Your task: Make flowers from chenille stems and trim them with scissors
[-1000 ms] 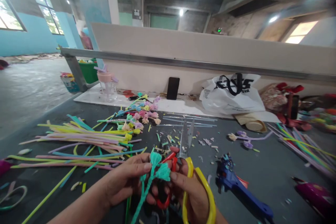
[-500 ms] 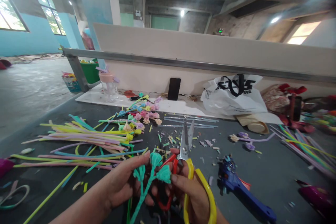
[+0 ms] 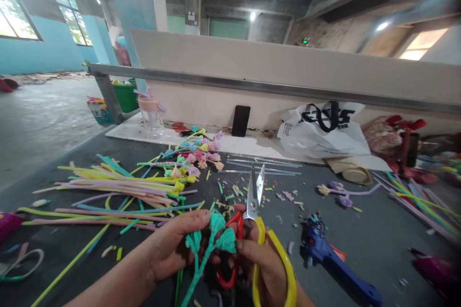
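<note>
A green pipe-cleaner flower sprig [image 3: 206,259] with three tufted heads is held upright low in the middle of the head view. My left hand [image 3: 173,244] is closed around it from the left, thumb by the top head. My right hand [image 3: 264,259] has a pair of scissors [image 3: 254,196] with yellow and red handles hooked in it, blades slightly apart and pointing away from me. Its thumb and fingertips also touch the sprig's right-hand head. Some fingers of both hands are hidden behind the sprig and handles.
Loose pipe cleaners [image 3: 118,187] and finished flowers [image 3: 198,153] lie left and centre. Small offcuts [image 3: 234,189] scatter beyond the hands. A blue glue gun [image 3: 334,264] and a lilac sprig [image 3: 349,192] lie right. A phone [image 3: 241,121], clear cup [image 3: 151,117] and white bag [image 3: 324,129] stand behind.
The view has shifted slightly. My left thumb has moved a little against the top green head, and the scissor blades sit slightly closer together. Both hands keep their hold.
</note>
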Motion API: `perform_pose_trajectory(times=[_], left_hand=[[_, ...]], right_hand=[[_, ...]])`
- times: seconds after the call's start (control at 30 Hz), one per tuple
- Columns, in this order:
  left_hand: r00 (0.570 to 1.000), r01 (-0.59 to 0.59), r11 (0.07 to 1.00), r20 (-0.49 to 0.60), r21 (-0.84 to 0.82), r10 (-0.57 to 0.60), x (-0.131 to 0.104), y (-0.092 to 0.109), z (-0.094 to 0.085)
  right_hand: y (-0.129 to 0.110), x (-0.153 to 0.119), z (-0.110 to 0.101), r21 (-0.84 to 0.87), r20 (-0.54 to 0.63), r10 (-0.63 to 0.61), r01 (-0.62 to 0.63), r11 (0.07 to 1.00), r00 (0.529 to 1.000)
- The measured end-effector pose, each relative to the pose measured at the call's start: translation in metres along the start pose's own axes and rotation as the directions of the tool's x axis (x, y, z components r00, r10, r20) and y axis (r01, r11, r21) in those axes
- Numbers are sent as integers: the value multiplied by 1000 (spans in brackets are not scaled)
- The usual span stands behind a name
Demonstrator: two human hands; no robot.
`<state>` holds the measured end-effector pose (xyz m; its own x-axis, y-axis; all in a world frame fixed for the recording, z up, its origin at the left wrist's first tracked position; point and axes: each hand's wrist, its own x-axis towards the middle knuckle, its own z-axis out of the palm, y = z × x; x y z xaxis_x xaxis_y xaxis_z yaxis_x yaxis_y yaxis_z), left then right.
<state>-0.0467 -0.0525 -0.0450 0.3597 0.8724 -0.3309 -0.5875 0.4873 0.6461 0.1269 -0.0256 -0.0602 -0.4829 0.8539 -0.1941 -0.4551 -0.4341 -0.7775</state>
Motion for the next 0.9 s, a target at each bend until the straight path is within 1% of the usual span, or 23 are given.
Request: perform_pose_trajectory(times=[0.1,0.23,0.37,0.5,0.63,0.77,0.9], left_hand=[[998,-48,999,30,-17,49,2,2,-1],[997,-64,998,36,-18,65,4,3,-2],[996,-70,997,49,-10,71,4,4,0],[996,-80,996,46,-39,82,3,4,2],[996,-83,996,35,-26,84,5,3,0],[993,-118,993,9,-2,118,8,0,-3],[988,-151,986,-33,70,153,9,0,-2]], right_hand=[[-2,0,3,-24,-13,-27,26,999,1000],[-2,0,5,-55,-19,-17,16,998,1000],[-1,2,3,-61,-18,-13,11,998,1000],[0,4,0,-56,-6,3,-3,998,1000],[2,4,-1,-38,-7,-9,9,999,1000],[3,4,0,-62,16,11,-10,998,1000],[2,4,1,-10,-2,10,-10,1000,1000]])
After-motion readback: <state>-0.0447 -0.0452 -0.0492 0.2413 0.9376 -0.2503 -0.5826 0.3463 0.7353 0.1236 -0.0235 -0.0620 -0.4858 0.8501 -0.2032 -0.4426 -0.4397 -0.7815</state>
